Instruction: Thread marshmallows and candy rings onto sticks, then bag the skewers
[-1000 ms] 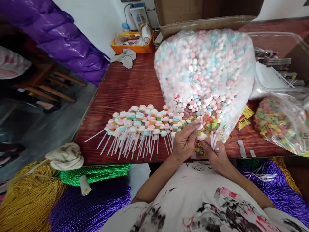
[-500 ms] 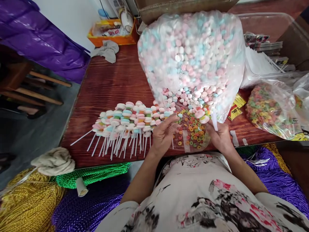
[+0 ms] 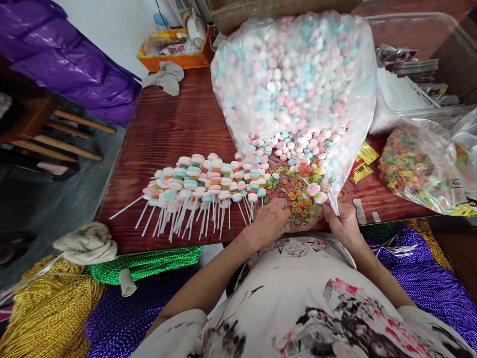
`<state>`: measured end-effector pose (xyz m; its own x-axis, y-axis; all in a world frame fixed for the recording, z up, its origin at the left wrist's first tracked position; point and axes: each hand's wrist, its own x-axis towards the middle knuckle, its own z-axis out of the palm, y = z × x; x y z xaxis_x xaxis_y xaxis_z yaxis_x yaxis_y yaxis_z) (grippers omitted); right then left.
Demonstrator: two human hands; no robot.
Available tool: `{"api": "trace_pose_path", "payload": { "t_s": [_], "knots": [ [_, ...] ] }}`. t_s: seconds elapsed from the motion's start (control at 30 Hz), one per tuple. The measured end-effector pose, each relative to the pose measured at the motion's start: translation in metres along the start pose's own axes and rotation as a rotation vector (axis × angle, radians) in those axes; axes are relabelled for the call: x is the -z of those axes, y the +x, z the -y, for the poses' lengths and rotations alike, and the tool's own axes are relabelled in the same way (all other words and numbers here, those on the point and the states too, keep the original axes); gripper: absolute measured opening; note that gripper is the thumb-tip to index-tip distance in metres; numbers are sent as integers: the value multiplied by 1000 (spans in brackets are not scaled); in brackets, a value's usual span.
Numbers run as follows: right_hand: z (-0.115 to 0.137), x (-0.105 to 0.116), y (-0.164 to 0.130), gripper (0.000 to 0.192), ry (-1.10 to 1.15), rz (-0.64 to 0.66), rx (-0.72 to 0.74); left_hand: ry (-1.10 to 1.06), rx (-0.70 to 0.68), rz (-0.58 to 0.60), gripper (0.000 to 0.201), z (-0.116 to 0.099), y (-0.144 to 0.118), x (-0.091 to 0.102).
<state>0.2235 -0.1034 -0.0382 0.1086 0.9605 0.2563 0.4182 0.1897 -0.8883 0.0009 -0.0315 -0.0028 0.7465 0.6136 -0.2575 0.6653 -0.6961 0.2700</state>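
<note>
Head view, lower centre of the frame: left hand (image 3: 269,220) knuckles up at the near edge of the pile of coloured candy rings (image 3: 296,191), fingers curled down into the rings; whether anything is pinched between them cannot be told. Just right of it, right hand (image 3: 345,223) closed around a small bundle of white sticks (image 3: 334,204), one stick already carrying two marshmallow discs (image 3: 316,193) that jut up-left over the rings. Centre left: finished marshmallow skewers (image 3: 201,186) fanned out on the wooden bench (image 3: 175,129), sticks pointing toward the bottom edge. Upper centre: big clear bag of pastel marshmallows (image 3: 294,84), mouth spilling onto the rings. Right edge: second bag of candy rings (image 3: 417,166). Lower left: green, gold and purple cord bundles (image 3: 145,266).
</note>
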Motion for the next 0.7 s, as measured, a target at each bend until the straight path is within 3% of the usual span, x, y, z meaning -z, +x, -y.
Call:
{"api": "trace_pose_path", "payload": {
  "t_s": [0.1,0.27,0.37,0.5,0.7],
  "knots": [
    [-2,-1,-3,31,0,16,29,-10,8,-28,18,2,-2,-8],
    [-5,-4,-6,32,4,14,61,-193,60,-189,16,14,3,-7],
    [-4,-4,-4,31,17,10,62,-246,51,-145,15,19,17,-5],
    [-3,-2,-2,29,16,26,86,-113,-1,-63,19,16,23,-6],
    [-12,2,-8,28,18,-22,63,73,-155,-192,24,2,-1,-23]
  ]
}}
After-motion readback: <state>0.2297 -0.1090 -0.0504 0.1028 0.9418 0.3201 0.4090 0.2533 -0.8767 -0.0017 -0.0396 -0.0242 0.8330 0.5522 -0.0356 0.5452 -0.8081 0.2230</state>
